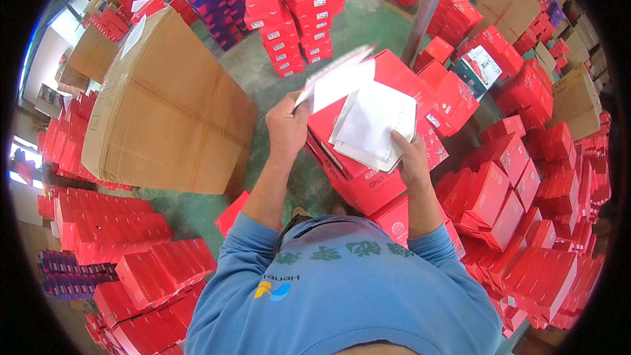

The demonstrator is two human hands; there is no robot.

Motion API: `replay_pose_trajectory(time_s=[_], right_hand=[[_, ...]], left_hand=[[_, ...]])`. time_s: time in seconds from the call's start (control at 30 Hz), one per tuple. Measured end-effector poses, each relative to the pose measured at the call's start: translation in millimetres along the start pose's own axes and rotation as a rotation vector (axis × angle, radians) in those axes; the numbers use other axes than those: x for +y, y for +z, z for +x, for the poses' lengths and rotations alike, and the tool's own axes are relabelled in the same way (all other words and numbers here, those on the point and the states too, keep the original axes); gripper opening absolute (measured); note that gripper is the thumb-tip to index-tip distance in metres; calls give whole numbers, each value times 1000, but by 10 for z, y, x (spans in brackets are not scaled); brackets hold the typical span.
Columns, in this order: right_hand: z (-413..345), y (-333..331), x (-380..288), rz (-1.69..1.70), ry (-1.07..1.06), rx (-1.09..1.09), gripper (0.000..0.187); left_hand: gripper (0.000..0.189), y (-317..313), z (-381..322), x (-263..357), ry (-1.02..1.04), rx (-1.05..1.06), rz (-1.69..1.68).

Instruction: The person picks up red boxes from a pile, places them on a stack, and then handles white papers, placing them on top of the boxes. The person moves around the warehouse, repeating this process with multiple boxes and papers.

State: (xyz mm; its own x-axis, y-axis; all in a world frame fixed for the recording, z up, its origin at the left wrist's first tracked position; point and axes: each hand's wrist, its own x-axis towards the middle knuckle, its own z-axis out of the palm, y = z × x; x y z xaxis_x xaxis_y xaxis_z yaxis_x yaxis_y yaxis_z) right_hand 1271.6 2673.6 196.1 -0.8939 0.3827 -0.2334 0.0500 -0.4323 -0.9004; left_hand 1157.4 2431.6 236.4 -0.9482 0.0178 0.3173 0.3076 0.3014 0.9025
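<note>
My left hand (pixel 289 119) grips the near end of a bundle of white paper sheets (pixel 340 84), raised and tilted, its far edge blurred. In my right hand (pixel 411 158) is a loose stack of white papers (pixel 377 123), the thumb lying on top. Some of these sheets bear faint writing and fan out unevenly. Both bundles are above a large red box (pixel 389 71) directly in front of me, with print on its near side. Whether the right-hand stack rests on that box I cannot tell.
A tall brown cardboard carton (pixel 172 108) stands at my left. Stacked red boxes (pixel 291 5) rise ahead, beside dark blue ones (pixel 207 0). More red boxes crowd the right (pixel 498 197) and lower left (pixel 162 266). A grey metal pole (pixel 428 10) stands behind the large box.
</note>
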Motion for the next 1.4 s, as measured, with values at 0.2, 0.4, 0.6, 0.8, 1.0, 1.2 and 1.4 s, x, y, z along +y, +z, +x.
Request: replay_pose_trajectory(time_s=[0.2,0.4,0.6,0.8,1.0,1.2,1.4], right_hand=[[98,34,38,-375,-279,97,38],[100,154,88,-462,-390,208,59],[-49,152,-13,-986,-431,346,66],[-37,73,24,-1016,-493,287,62],[-81,-85,108,-903,-614,377,54],[-262,-113,-89,-632,-609,363,45],[-318,-120,-190,464,-185,-364,69]], left_hand=[[19,-101,93,31,-139,-62,-337],[20,-132,142,35,-237,-65,-501],[21,-179,144,-2,-276,-46,-579],[21,-236,90,-28,-327,-15,-650],[24,-262,3,60,-346,51,-318],[28,-89,-175,312,-206,54,-697],[26,178,-549,597,-202,-191,-730]])
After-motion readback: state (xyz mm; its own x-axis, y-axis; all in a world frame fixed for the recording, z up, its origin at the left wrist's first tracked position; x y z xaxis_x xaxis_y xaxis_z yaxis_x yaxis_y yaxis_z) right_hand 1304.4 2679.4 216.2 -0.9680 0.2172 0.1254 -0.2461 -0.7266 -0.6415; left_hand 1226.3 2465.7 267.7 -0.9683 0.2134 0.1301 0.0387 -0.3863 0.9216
